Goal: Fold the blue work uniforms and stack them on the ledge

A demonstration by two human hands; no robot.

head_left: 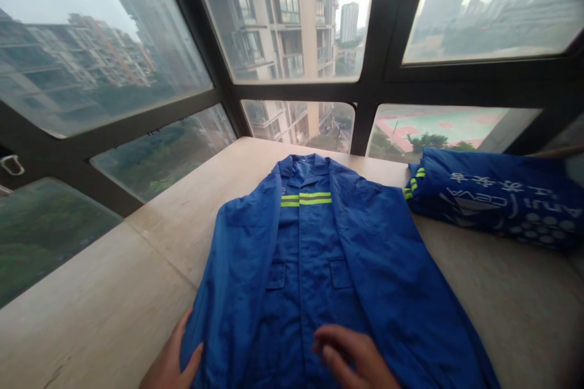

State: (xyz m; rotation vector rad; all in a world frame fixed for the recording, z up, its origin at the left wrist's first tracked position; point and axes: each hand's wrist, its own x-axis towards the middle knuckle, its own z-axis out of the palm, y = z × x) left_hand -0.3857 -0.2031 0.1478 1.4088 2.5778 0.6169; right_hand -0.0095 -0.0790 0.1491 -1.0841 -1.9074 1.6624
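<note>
A blue work jacket (314, 292) lies front side up, with its collar pointing away from me. Yellow and grey reflective stripes cross its chest, and the two sleeves are laid down over the front. At the lower left, my left hand (171, 355) holds the jacket's side edge, thumb on top of the cloth and fingers at its outer side. My right hand (356, 355) is over the lower front, fingers loosely bent and thumb apart, with nothing seen in it. Whether it touches the cloth I cannot tell. The hem runs out of view at the bottom.
A folded blue garment bundle (497, 194) with white print and yellow stripes lies at the right on the pale stone ledge (114, 292). Dark-framed windows (365, 91) enclose the ledge at the left and back. A window handle (12, 165) shows at far left.
</note>
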